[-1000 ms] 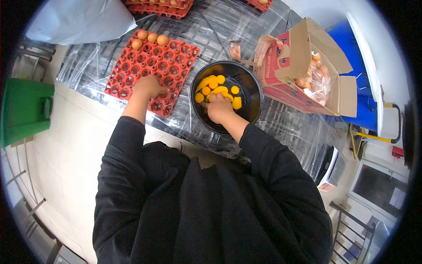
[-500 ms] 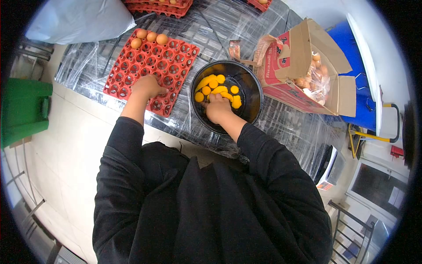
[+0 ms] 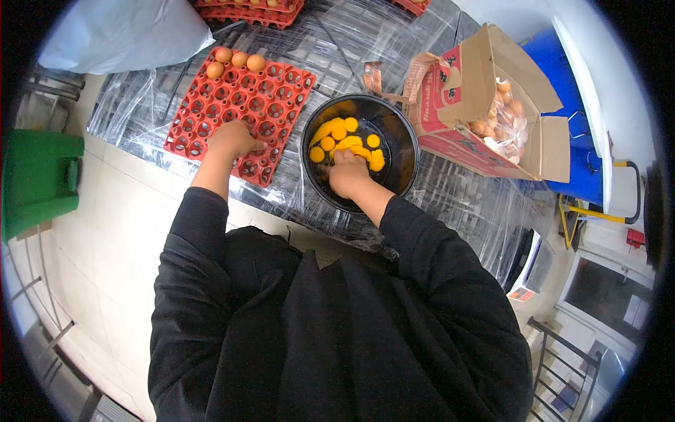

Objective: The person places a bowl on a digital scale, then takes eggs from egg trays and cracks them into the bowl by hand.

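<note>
My left hand [image 3: 234, 139] rests on a red egg tray [image 3: 200, 105], thumb stretched out to the side and the other fingertips partly hidden against the tray. Several brown eggs [image 3: 240, 59] sit in the tray's far row and just below it; the cups around my hand hold none. My right hand [image 3: 349, 176] reaches down into a black bucket [image 3: 406, 144], fingers apart and their tips low among the raw eggs. Whole yellow yolks [image 3: 339, 133] and broken, runny ones lie on the bucket's bottom. No object shows in either hand.
Right of the bucket stands an open cardboard box [image 3: 450, 112] with a plastic bag of eggshells [image 3: 505, 119]. More red trays [image 3: 264, 13] are stacked at the back, near a grey-white bag [image 3: 126, 35]. Plastic film covers the table [image 3: 281, 204]. A green bin [image 3: 42, 179] stands left.
The view has shifted slightly. My right fingers have moved a little within the bucket; my left hand stays on the tray.
</note>
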{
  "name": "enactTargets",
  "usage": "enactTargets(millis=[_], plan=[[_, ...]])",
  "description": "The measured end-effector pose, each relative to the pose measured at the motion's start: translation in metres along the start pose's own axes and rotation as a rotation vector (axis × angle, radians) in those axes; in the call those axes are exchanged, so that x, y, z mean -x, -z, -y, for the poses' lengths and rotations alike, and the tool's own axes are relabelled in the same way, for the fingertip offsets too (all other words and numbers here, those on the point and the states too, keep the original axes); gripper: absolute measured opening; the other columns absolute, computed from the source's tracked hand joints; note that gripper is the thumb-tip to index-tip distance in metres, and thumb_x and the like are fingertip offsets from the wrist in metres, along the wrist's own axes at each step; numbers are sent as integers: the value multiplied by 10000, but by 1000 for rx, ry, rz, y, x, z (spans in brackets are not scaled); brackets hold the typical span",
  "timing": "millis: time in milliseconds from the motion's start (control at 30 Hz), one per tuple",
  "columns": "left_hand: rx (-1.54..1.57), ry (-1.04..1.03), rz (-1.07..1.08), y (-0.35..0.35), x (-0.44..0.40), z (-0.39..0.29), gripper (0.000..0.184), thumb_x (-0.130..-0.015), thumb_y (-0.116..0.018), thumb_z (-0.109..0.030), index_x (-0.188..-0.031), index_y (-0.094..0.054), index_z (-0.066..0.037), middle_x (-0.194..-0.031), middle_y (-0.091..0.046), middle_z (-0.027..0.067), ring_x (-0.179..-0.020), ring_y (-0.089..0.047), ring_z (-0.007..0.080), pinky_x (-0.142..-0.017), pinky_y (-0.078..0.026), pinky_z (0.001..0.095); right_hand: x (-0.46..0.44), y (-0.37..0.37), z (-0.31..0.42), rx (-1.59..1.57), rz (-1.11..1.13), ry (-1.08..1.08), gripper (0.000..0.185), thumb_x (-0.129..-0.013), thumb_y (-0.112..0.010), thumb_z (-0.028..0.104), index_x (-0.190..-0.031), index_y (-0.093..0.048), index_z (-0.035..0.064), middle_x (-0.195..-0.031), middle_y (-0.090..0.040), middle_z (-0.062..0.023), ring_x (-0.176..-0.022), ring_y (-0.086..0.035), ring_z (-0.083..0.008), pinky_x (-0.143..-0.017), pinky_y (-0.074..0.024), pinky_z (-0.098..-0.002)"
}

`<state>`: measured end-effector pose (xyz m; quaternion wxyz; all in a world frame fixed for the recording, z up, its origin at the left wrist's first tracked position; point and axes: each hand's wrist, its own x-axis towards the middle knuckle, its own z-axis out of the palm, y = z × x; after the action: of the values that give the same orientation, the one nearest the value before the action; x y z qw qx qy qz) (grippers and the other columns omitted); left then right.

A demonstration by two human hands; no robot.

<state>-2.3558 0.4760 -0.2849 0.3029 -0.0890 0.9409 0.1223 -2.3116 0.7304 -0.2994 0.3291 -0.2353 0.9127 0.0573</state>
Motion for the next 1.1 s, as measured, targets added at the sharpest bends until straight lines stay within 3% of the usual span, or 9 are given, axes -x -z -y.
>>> enactTargets(millis=[133, 333, 433, 533, 633, 833, 933, 967, 1100], plan=[[-2, 4, 3, -4, -6, 4, 605, -619, -719, -441, -1059, -579, -51, -1065, -592, 130, -1004, -561, 269, -813, -451, 394, -8, -10, 1, -57, -31, -26, 333, -876, -397, 233, -1173, -536, 175, -1231, -416, -98, -1168, -346, -265, -894, -326, -445], [11, -7, -14, 6, 8, -4, 638, -616, -697, -460, -1074, -578, -32, -1050, -584, 178, -985, -555, 312, -833, -442, 390, -4, 11, 1, -120, 174, 11, 359, -795, -457, 123, -1135, -551, 54, -1294, -364, -136, -1198, -335, -317, -895, -369, -438], [14, 2, 10, 10, 10, -6, 636, -620, -695, -466, -1065, -580, -28, -1049, -581, 186, -978, -557, 314, -831, -443, 391, -18, -9, -3, -116, 199, 22, 355, -765, -464, 105, -1086, -569, -2, -1270, -416, -162, -1159, -400, -348, -896, -386, -426], [-14, -3, 12, 6, 3, -3, 623, -629, -686, -475, -1049, -587, -26, -1042, -580, 199, -966, -561, 316, -822, -446, 392, -30, -13, -6, -48, 316, 162, 345, -733, -452, 119, -1031, -608, 40, -1094, -541, -220, -992, -522, -369, -820, -424, -414], [-21, 4, 19, 8, 5, -3, 609, -641, -669, -489, -1023, -597, -20, -1025, -581, 211, -951, -567, 320, -807, -451, 396, -27, -13, -8, -210, 289, 144, 313, -730, -443, 120, -948, -627, -8, -976, -585, -248, -900, -571, -370, -764, -445, -405], [-18, 20, 4, 0, -5, 2, 598, -633, -688, -490, -1013, -603, -36, -1061, -584, 164, -984, -564, 294, -819, -439, 416, -28, -17, -16, -289, 370, 253, 294, -734, -453, 144, -894, -633, -25, -941, -599, -224, -844, -569, -346, -723, -441, -381], [7, 41, -6, -4, -11, 4, 595, -626, -703, -481, -1023, -602, -50, -1083, -585, 139, -1009, -559, 278, -831, -432, 417, 4, 12, -19, -395, 330, 344, 304, -749, -473, 190, -892, -634, -25, -944, -608, -199, -865, -562, -322, -753, -432, -350], [6, 43, -7, -3, -11, 3, 594, -627, -703, -480, -1025, -601, -50, -1081, -587, 139, -1009, -559, 278, -831, -432, 414, 18, 14, -16, -777, 294, 19, 389, -719, -556, 304, -876, -623, -45, -950, -605, -221, -886, -574, -317, -747, -435, -373], [25, 32, -15, 1, -5, 1, 598, -636, -691, -476, -1024, -599, -31, -1046, -593, 163, -984, -565, 296, -821, -439, 410, 25, 0, -26, -775, 232, 143, 538, -759, -544, 497, -888, -632, -18, -920, -616, -204, -844, -577, -306, -750, -435, -366]])
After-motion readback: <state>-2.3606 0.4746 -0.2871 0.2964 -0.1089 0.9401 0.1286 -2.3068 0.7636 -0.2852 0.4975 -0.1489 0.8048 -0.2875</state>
